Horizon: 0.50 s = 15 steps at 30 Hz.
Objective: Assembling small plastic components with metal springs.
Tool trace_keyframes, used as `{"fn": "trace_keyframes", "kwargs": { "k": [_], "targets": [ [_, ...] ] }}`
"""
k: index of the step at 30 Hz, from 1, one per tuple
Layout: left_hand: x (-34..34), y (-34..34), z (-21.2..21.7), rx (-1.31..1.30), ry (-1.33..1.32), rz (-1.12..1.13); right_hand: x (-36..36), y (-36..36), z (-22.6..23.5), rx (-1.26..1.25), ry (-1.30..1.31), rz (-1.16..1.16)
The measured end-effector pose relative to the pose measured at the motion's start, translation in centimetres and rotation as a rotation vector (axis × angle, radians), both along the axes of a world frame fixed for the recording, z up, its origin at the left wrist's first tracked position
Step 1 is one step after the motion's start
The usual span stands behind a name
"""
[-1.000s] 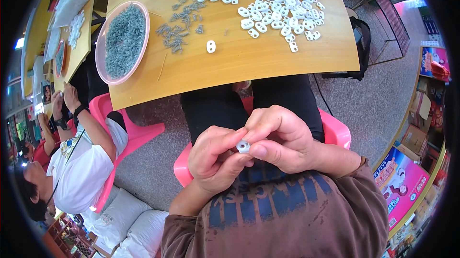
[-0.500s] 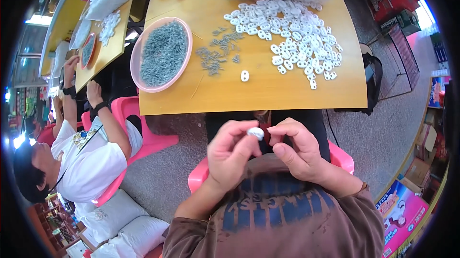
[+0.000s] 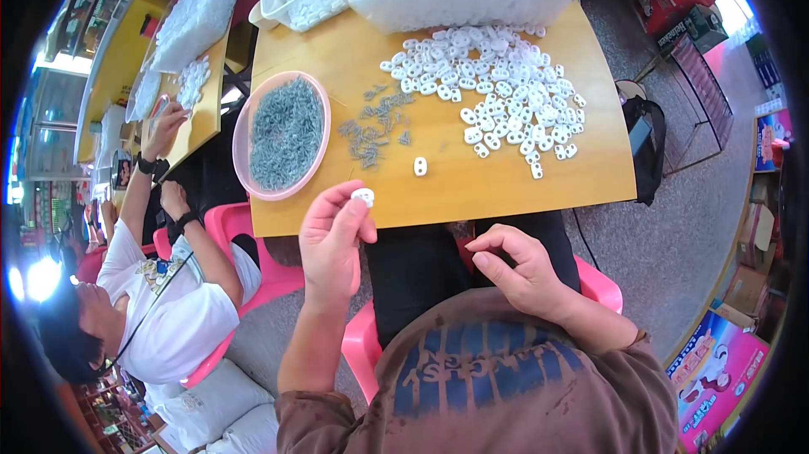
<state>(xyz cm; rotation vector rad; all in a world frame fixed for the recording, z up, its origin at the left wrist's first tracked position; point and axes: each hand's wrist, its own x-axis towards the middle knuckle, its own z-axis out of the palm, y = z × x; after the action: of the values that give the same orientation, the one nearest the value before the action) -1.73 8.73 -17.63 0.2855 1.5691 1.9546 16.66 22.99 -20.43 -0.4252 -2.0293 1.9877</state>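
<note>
My left hand (image 3: 331, 243) is raised at the table's near edge. Its thumb and forefinger pinch a small white two-hole plastic piece (image 3: 363, 196). Over my lap, my right hand (image 3: 524, 270) has thumb and forefinger slightly apart, and I see nothing between them. A single matching white piece (image 3: 420, 167) lies on the table (image 3: 506, 197) beyond my left hand. Farther right spreads a heap of the same white pieces (image 3: 497, 96). Small grey screw-like parts (image 3: 371, 141) are scattered left of the heap, beside a pink basin (image 3: 242, 151) full of them.
Clear bins (image 3: 455, 8) of white pieces stand along the table's far side. To the left a co-worker in a white shirt (image 3: 168, 319) sits at another table with similar parts. White sacks (image 3: 215, 399) lie behind that person. A black bag (image 3: 649, 146) hangs at the right.
My left hand has moved forward and left, away from my right hand, carrying the white piece to the table edge. My right hand has barely moved. The co-worker's arm has shifted.
</note>
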Motion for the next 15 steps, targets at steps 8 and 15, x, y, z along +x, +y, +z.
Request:
{"fn": "trace_keyframes", "kwargs": {
  "k": [8, 15],
  "targets": [
    [-13.1, 7.9, 3.7, 0.031, 0.162, -0.031, 0.5, 0.2, -1.8, -0.025, -0.032, -0.073],
    [-20.2, 12.7, 7.9, 0.022, 0.315, 0.134, 0.0, 0.5, -2.3, 0.012, 0.052, -0.066]
  ]
}}
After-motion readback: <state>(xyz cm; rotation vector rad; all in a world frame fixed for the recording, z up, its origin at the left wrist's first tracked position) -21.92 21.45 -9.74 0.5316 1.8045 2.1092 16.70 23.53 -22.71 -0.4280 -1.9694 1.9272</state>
